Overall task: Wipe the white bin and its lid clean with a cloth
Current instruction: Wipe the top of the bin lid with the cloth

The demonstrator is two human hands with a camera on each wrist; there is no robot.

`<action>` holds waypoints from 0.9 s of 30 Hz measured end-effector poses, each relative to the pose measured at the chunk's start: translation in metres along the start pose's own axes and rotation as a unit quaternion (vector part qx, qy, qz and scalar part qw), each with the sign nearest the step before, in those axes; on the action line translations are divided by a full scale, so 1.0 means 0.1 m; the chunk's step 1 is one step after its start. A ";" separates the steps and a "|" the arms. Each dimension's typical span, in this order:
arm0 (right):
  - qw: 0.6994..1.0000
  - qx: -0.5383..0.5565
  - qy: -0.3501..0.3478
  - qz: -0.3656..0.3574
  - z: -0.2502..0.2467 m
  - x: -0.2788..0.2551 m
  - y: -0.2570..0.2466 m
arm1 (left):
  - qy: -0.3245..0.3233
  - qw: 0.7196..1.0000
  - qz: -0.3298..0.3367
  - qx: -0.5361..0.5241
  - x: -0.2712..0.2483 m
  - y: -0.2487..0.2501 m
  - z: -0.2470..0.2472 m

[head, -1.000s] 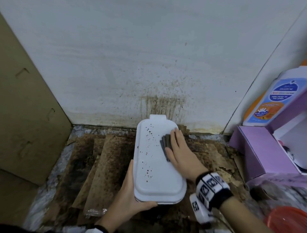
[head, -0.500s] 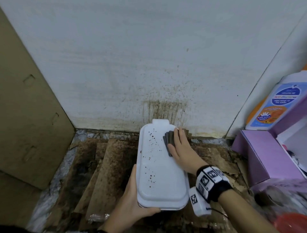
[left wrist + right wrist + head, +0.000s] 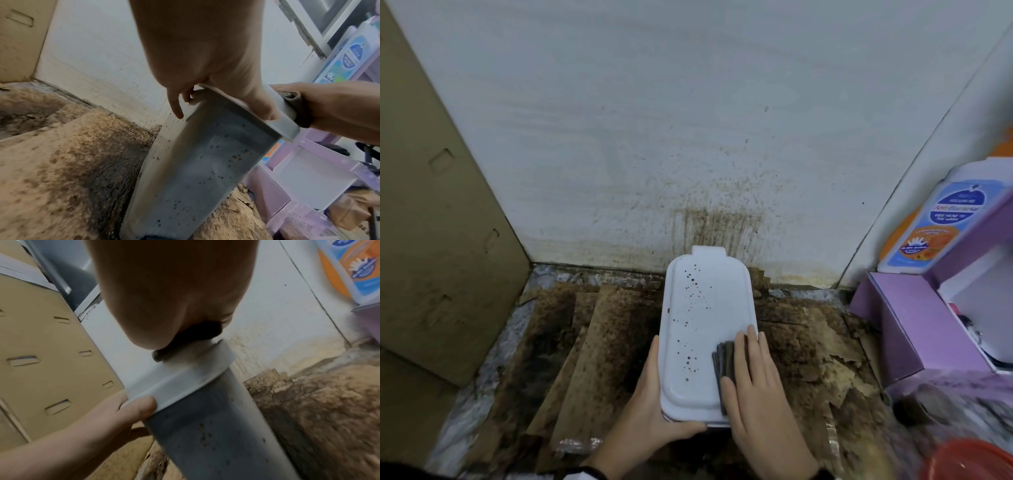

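Both hands busy: right hand (image 3: pixel 755 383) flat on cloth (image 3: pixel 723 359); left hand (image 3: pixel 654 407) grips lid (image 3: pixel 705 308).

Brown-spotted white lid (image 3: pixel 702 329) closed on upright white bin (image 3: pixel 185 186), folded dark cloth (image 3: pixel 724 359) on its near-right corner.

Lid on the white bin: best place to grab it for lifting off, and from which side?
Probably the small tab jutting from the lid at its far end, near the wall. Come from above and pinch it; the left hand already grips the near-left corner and the right hand presses the cloth near-right.
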State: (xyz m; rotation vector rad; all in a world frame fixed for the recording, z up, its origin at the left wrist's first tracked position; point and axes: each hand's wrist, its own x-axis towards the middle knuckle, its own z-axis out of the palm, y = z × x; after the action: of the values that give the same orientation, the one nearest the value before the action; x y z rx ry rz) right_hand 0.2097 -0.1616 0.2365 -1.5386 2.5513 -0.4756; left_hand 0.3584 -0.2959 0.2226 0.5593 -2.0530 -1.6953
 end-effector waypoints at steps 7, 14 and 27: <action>0.993 -0.063 -0.098 -0.010 -0.36 0.87 0.17 | 0.000 1.000 0.006 0.002 0.05 -0.08 -0.01; 0.984 -0.122 -0.127 -0.018 -0.38 1.86 0.33 | 0.014 0.999 0.019 -0.026 0.14 -0.03 0.02; 0.991 -0.071 -0.112 -0.021 -0.34 1.42 0.32 | 0.001 1.000 0.010 -0.013 0.03 0.11 0.02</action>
State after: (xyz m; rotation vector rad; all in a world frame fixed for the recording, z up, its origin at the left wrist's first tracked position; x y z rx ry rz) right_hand 0.1070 -0.2661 0.2656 -1.5939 2.4287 -0.1162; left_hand 0.3548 -0.2939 0.2335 0.5315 -2.0248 -1.7067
